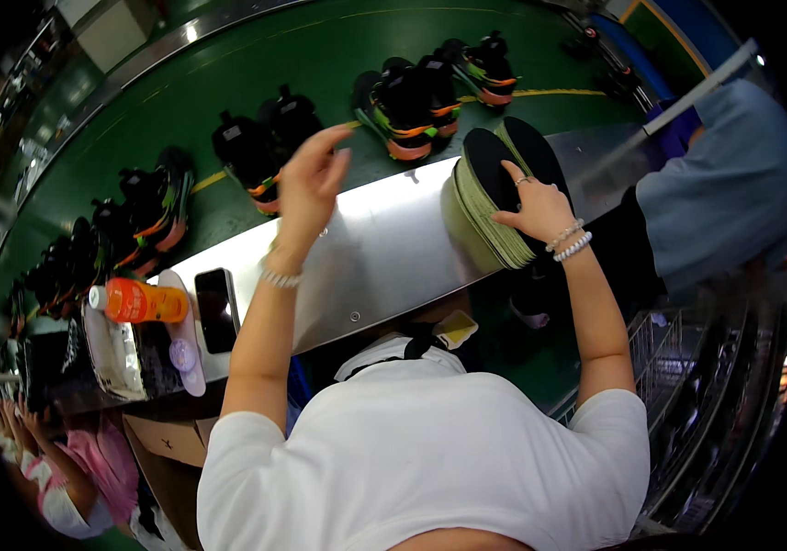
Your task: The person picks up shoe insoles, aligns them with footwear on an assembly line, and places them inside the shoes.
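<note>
My left hand (314, 179) is raised over the far edge of the metal bench, close to the black shoes. Its fingers are bent but apart, with nothing visible in them. At the right, my right hand (542, 211) rests on two stacks of insoles (485, 197) with black tops and pale green edges. Its thumb and forefinger are spread over the top insole, while the other fingers are partly hidden. Past the bench, pairs of black shoes (403, 106) with orange and green trim stand in a row on a green surface; another pair (251, 151) is nearest my left hand.
On the bench's left lie a phone (216, 310), an orange drink bottle (141, 301) and a pale pink strip-like item (187, 354). A cardboard box (168, 441) is below. A person in blue (724, 193) is at the right; another in pink (104, 464) is lower left. Wire racks (715, 413) stand lower right.
</note>
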A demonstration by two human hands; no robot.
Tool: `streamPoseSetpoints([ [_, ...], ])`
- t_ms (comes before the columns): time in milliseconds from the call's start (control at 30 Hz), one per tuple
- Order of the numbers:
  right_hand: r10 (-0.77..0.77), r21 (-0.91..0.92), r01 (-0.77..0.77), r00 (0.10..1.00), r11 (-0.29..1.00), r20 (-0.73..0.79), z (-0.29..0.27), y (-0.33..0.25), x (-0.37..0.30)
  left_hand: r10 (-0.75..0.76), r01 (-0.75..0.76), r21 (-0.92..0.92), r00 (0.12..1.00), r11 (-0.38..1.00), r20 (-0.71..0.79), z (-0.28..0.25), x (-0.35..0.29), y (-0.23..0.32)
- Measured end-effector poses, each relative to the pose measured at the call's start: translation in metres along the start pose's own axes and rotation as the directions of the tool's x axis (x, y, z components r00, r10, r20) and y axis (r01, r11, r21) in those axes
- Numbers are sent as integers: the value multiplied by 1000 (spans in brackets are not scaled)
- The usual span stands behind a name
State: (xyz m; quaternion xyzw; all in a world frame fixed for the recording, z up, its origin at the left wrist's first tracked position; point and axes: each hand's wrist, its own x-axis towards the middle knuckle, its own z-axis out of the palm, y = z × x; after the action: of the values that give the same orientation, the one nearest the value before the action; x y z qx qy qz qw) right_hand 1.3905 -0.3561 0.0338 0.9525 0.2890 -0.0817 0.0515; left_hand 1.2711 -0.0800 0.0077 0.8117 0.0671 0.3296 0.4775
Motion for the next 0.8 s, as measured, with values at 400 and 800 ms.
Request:
streamPoseSetpoints([
  [400, -248, 63, 292, 893, 954, -376, -41, 6, 16, -21, -85, 230, 906, 969, 422, 99, 55, -61],
  [800, -612, -513, 526, 791, 678, 2, -66, -92, 141, -90, 152, 352, 978, 923, -186, 118, 94, -123],
])
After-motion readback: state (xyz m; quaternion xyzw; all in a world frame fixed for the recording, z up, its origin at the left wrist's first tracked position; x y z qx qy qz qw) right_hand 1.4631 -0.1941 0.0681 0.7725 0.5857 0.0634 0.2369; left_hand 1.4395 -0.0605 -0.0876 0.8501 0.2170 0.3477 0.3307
